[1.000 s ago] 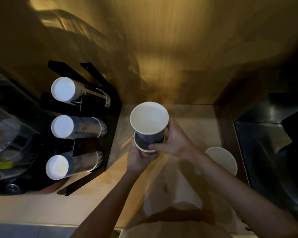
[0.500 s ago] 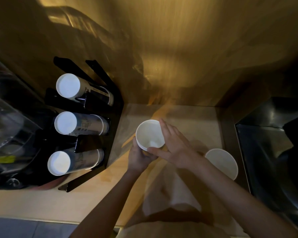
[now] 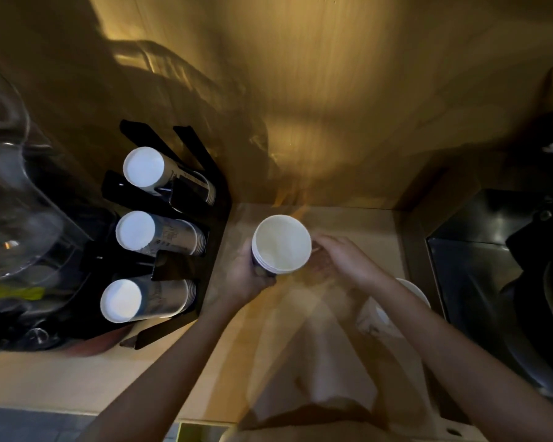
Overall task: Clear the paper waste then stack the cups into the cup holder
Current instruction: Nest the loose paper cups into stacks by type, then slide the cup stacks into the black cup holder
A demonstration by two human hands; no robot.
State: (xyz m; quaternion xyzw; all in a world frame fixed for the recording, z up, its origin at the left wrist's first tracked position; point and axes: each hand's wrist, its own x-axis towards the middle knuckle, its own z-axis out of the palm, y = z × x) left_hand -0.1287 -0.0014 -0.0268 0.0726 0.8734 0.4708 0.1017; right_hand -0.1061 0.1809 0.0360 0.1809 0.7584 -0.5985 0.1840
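Beside cup holder (image 3: 160,247), nested cups (image 3: 280,245) in left hand (image 3: 248,275)

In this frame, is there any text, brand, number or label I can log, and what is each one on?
None can be read.
Middle cup stack in the cup holder: dark print on its side, too blurred.
Bottom cup stack: faint print, too blurred.
Top cup stack: dark markings, unreadable.
Nested cups in the left hand: no print visible.
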